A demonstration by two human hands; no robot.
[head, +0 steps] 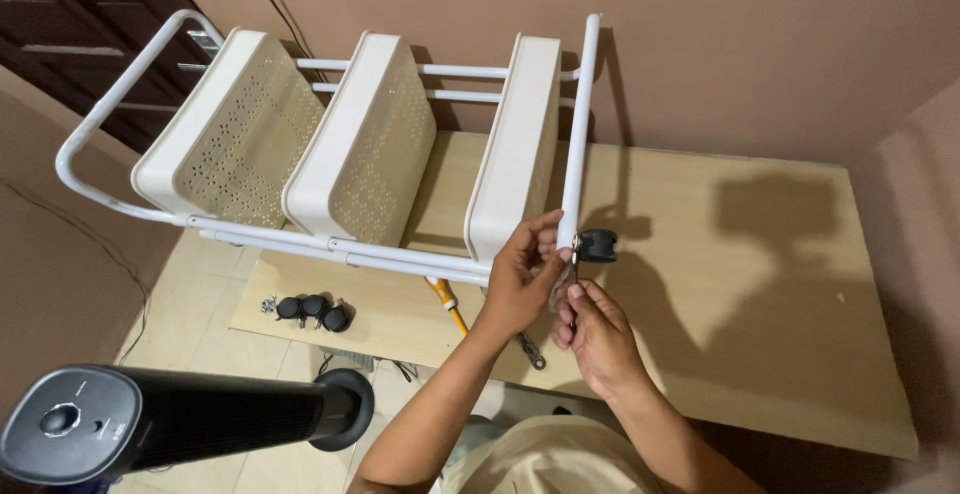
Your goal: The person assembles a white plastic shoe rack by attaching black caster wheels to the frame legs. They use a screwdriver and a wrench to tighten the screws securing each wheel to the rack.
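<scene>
A white three-basket cart (360, 154) lies on its side across a light wooden board (760, 294). At the end of the cart's near white leg tube (578, 124) sits a black caster wheel (596, 245). My left hand (522, 276) grips the tube's end just beside the wheel. Right below it, my right hand (598, 339) pinches a small metal tool against the wheel's stem. Both hands touch each other at the fingertips.
Three loose black caster wheels (314, 311) and small screws lie at the board's left edge. A yellow-handled screwdriver (448, 304) and a metal wrench (531, 352) rest under the cart. A black tower fan (170, 416) lies at lower left on the tiled floor.
</scene>
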